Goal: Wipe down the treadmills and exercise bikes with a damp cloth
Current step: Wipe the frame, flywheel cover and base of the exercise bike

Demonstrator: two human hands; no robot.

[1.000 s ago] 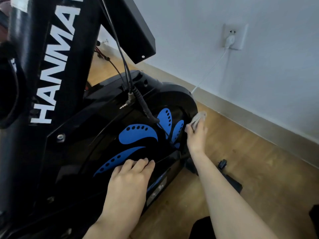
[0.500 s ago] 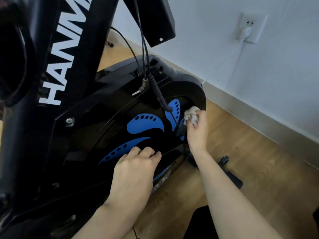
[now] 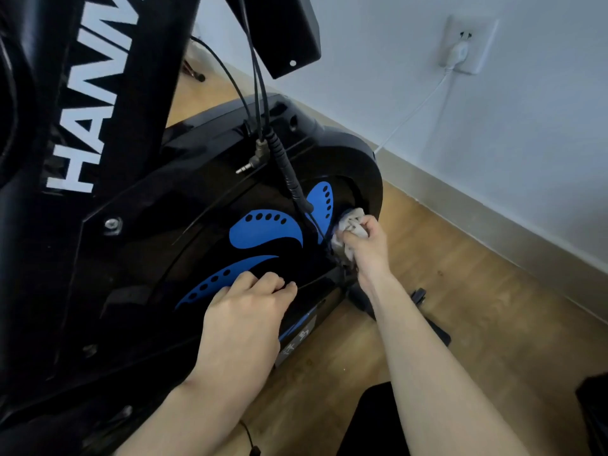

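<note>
Exercise bike (image 3: 98, 126) fills the left of the head view, its black frame lettered in white. Its glossy flywheel cover (image 3: 184, 232) with blue petal decals (image 3: 263, 232) sits low in front of the person, and the bike stands on a wooden floor (image 3: 477, 307) near a pale wall (image 3: 427, 93). The cloth (image 3: 353, 220), a small pale wad, is pressed against the front edge of that cover, just beside the narrow upright blue decal, and the right hand (image 3: 367, 246) has it bunched tight in its fingers (image 3: 373, 225). The left hand (image 3: 245, 320) rests on the lower part of the cover with its fingers (image 3: 263, 281) curled under, knuckles against the plastic, and nothing shows in its grasp (it looks to be bracing rather than working). As a judgement, the wiping is under way on this one cover and is at its far rim. The black gloss gives no clear sign of which patches are already clean, so how much of the cover is finished cannot be told. What looks left on this bike is the lettered frame, the dangling cables with the loose jack plug (image 3: 250, 162), and the stabiliser foot (image 3: 434, 330) on the floor. No treadmill shows in view, so most of the task seems to lie ahead.
</note>
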